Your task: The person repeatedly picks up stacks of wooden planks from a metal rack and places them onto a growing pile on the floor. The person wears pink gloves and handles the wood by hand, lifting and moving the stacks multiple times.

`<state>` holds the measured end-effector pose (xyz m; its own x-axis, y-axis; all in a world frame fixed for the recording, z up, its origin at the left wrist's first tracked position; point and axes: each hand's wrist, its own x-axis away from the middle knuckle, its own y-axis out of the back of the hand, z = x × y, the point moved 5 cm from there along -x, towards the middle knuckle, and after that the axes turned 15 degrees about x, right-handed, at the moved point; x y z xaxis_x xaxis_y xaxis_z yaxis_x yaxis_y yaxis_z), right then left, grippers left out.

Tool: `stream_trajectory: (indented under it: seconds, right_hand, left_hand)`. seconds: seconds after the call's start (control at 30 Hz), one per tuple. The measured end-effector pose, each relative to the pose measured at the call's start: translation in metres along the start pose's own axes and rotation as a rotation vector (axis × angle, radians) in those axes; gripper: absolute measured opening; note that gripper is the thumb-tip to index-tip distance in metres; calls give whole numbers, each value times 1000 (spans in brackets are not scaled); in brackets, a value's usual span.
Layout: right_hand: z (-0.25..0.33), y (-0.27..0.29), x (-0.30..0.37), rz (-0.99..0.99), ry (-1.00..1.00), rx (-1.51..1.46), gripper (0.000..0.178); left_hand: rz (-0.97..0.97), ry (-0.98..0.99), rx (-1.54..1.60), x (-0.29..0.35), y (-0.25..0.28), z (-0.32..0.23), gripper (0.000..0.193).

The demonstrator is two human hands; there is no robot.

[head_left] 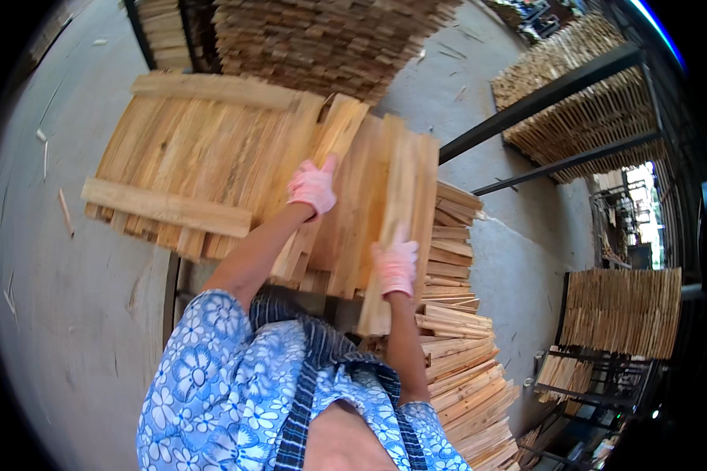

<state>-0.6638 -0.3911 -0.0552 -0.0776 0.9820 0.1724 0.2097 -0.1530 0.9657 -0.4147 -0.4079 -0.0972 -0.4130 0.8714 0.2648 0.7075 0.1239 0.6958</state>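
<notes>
Both my hands wear pink-and-white gloves. My left hand (313, 188) is closed on a wooden slat (342, 127) that lies lengthwise over the top layer of a stack of slats (188, 149). To its right, my right hand (395, 263) grips another wooden slat (401, 169), slightly blurred, whose near end sticks out past the stack toward me. The slats beneath lie side by side. One crosswise slat (173, 207) rests over the stack's near left edge, and a second crosswise slat (212, 91) lies along the far edge. My palms hide parts of the held slats.
A pile of loose slats (463, 385) reaches along my right side. Behind the stack stands a tall block of stacked wood (322, 43). Black metal bars (542, 102) and more wood stacks (620, 314) are at the right. Wood scraps (66, 212) lie on the grey floor.
</notes>
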Motion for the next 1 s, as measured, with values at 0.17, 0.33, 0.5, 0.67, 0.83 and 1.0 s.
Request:
stream_trajectory:
  seconds: [0.17, 0.33, 0.5, 0.67, 0.83, 1.0]
  right_hand:
    - [14, -40, -16, -134, -56, 67, 86]
    - [5, -37, -16, -144, -76, 32, 80]
    - [8, -41, -20, -116, -104, 99, 80]
    - [-5, -43, -24, -140, -65, 7, 82]
    - [-23, -23, -27, -116, 110, -177, 83]
    - [-2, 33, -62, -268, 475, -67, 83]
  left_hand:
    - [45, -1, 230, -17, 13, 20, 104]
    - [22, -10, 337, 10, 62, 30, 111]
    - [-57, -20, 317, 40, 122, 63, 100]
    - [-182, 102, 113, 52, 175, 122, 86]
    - [-308, 215, -217, 67, 248, 179, 77]
    - [-428, 253, -194, 80, 262, 159, 69]
